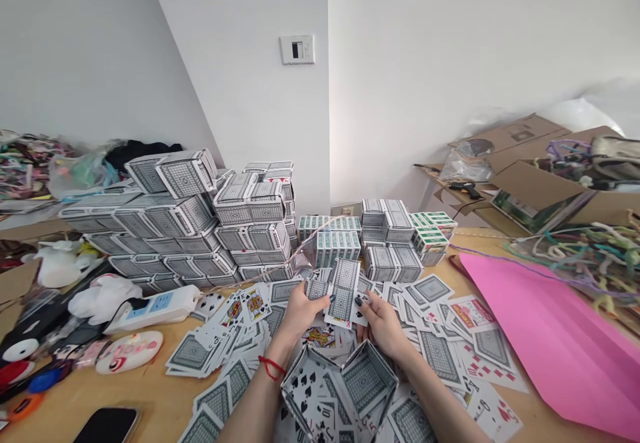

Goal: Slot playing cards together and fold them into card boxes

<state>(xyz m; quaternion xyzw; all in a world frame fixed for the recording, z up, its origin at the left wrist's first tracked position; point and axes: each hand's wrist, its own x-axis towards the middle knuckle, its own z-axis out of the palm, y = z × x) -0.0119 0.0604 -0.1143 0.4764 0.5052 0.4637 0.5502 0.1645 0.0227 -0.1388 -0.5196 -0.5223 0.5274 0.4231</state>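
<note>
My left hand (304, 310), with a red string bracelet at its wrist, is closed on playing cards with its thumb on top. Opposite it, my right hand (383, 322) pinches the right side of the cards. Between my hands, patterned card backs (343, 295) form an upright strip, seemingly two overlapping cards; whether they are joined I cannot tell. Below my wrists stands an open, angular box made of playing cards (367, 383), its near side cut off by the frame. Loose cards (193, 353) lie face up and face down around both arms.
Stacked card-covered blocks (177, 213) stand at the back left, with more blocks and green card boxes (337, 246) behind my hands. A white power strip (163, 306) and phone (107, 425) lie left. Pink paper (545, 336), cords and a cardboard box (545, 193) occupy the right.
</note>
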